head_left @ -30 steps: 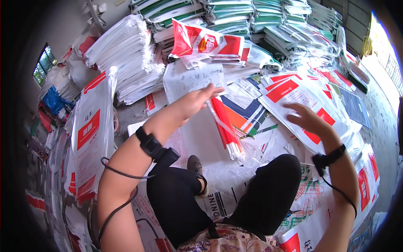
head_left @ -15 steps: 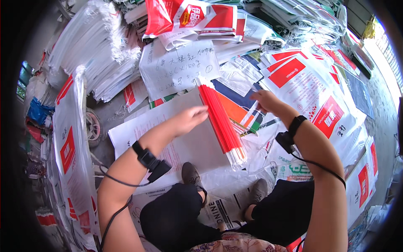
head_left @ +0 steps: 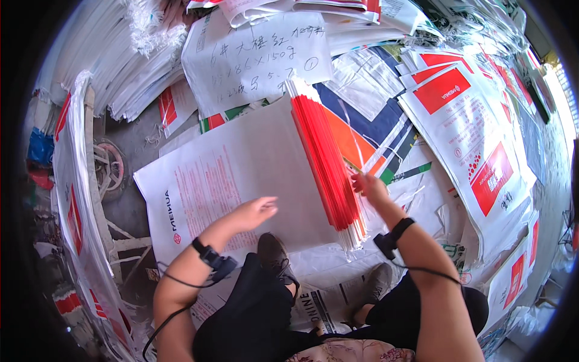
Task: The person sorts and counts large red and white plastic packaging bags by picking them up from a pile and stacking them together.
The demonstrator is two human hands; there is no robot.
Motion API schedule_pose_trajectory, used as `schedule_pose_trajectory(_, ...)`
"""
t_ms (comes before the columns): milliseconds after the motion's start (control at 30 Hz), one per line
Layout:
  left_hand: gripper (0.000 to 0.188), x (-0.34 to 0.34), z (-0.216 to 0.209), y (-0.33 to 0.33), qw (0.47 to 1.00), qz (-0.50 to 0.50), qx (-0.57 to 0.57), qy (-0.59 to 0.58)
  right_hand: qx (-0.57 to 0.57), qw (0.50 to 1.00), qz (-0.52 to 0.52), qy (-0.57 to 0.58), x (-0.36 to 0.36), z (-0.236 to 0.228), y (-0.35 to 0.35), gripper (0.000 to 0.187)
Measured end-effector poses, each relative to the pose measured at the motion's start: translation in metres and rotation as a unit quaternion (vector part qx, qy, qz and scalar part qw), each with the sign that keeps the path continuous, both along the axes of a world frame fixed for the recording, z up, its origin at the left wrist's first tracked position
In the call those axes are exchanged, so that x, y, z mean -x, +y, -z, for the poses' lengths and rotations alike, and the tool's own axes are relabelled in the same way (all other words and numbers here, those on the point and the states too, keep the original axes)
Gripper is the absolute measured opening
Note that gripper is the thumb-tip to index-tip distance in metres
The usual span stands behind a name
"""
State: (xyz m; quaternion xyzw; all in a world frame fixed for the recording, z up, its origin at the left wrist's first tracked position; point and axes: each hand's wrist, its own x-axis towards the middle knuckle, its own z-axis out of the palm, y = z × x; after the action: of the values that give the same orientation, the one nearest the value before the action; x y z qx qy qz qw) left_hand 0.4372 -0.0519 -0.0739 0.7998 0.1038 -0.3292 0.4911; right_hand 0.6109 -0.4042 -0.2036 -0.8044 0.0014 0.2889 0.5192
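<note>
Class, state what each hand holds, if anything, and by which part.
Nothing is gripped: the left hand lies flat on the top white sack; the right hand touches the stack's red edge.

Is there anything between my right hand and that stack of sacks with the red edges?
Nothing visible does. The right hand is open at the red side of the sack stack, fingertips about touching it. The left hand lies flat on the top sack.

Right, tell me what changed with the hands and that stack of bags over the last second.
The left hand drew back from the far end of the stack and now lies flat on the top white bag. The right hand came in from the printed sacks on the right to the stack's red folded edge, fingers open. Neither hand grips anything. The stack itself and the handwritten sheet beyond it stayed put.
</note>
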Motion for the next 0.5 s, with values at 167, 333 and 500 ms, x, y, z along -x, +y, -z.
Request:
schedule_pose_trajectory(167,0.068,-0.018,0.052,-0.053,0.983,-0.058,0.169,-0.035,0.113,0.985,0.042,-0.120,0.025,-0.006,0.032,0.038)
schedule_pose_trajectory(333,0.081,-0.045,0.007,-0.078,0.962,-0.147,0.227,-0.043,0.028,0.997,0.071,-0.005,0.023,-0.009,0.034,0.038)
schedule_pose_trajectory(500,0.077,-0.032,0.007,-0.046,0.906,-0.319,0.256,-0.108,-0.009,0.999,-0.037,-0.011,0.070,-0.094,0.102,0.034)
